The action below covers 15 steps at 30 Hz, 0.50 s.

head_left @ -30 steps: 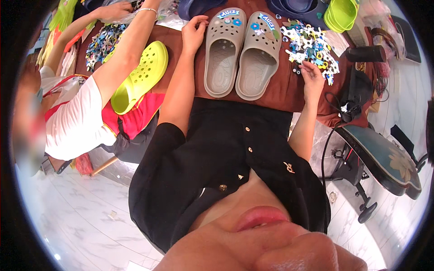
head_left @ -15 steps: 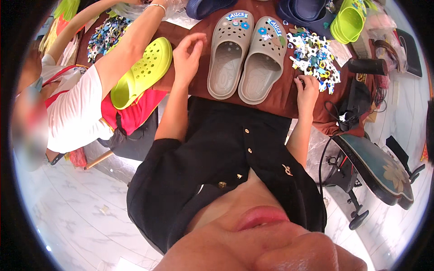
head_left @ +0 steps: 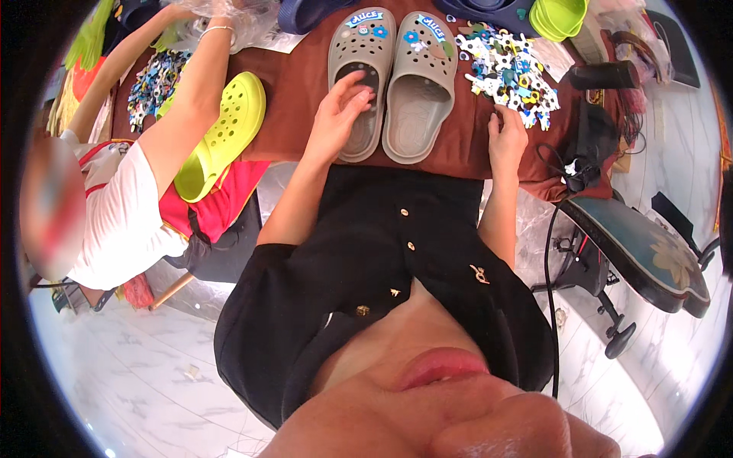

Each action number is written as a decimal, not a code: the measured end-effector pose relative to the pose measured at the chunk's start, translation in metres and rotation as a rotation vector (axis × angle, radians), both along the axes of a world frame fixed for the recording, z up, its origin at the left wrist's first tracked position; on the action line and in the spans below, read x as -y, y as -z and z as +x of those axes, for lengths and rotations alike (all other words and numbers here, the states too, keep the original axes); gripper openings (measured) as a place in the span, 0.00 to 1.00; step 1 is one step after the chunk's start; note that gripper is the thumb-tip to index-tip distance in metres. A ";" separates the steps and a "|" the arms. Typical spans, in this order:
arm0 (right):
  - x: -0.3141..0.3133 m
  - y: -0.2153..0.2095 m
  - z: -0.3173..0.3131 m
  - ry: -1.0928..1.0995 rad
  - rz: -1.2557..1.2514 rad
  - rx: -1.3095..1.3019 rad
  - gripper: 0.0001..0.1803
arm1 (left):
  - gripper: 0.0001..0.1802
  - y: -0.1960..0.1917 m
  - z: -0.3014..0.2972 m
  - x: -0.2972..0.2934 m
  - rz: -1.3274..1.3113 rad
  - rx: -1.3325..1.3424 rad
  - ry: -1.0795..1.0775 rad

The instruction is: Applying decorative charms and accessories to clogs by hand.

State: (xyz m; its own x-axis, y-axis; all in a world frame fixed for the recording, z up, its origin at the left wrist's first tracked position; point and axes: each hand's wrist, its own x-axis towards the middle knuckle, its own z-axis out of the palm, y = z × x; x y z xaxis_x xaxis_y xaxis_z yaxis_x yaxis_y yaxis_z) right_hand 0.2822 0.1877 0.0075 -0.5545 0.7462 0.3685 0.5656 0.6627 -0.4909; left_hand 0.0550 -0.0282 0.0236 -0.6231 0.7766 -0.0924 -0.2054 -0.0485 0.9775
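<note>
Two grey clogs lie side by side on the brown cloth, toes pointing away from me. The left clog (head_left: 365,46) and the right clog (head_left: 418,114) both carry blue name charms and flower charms on their toes. Over the opening of the left one hovers my left hand (head_left: 341,114), open, its fingers loosely curved and apart. My right hand (head_left: 507,141) is at the near edge of a heap of small shoe charms (head_left: 511,72), mostly white, black, blue and yellow. Its fingertips are drawn together; whatever may be between them is hidden.
A co-worker's arm (head_left: 202,84) reaches over the table at left, by a lime clog (head_left: 221,137) and another charm heap (head_left: 153,88). Navy clogs (head_left: 305,14) and green clogs (head_left: 559,17) sit at the back. A black cylinder (head_left: 603,76) and cable stand right.
My left hand has moved right, from the cloth onto the left grey clog. My right hand stays by the charms, its fingers turned. The whole view has shifted slightly.
</note>
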 end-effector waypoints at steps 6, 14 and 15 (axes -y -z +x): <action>-0.005 -0.002 0.008 0.082 -0.071 -0.207 0.10 | 0.28 0.000 0.001 -0.017 0.080 0.223 -0.075; -0.052 -0.018 0.002 0.185 0.133 -0.280 0.08 | 0.20 -0.001 -0.006 -0.049 0.267 0.521 -0.190; -0.058 -0.018 -0.001 0.187 0.128 -0.290 0.08 | 0.20 0.000 -0.007 -0.054 0.271 0.518 -0.189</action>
State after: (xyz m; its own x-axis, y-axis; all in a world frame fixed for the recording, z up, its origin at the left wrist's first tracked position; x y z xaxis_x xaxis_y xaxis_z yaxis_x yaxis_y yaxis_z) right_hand 0.2809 0.2458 0.0256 -0.2717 0.7622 0.5876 0.5320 0.6277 -0.5683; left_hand 0.0483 0.0255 0.0238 -0.6788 0.6956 -0.2352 -0.6145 -0.3627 0.7006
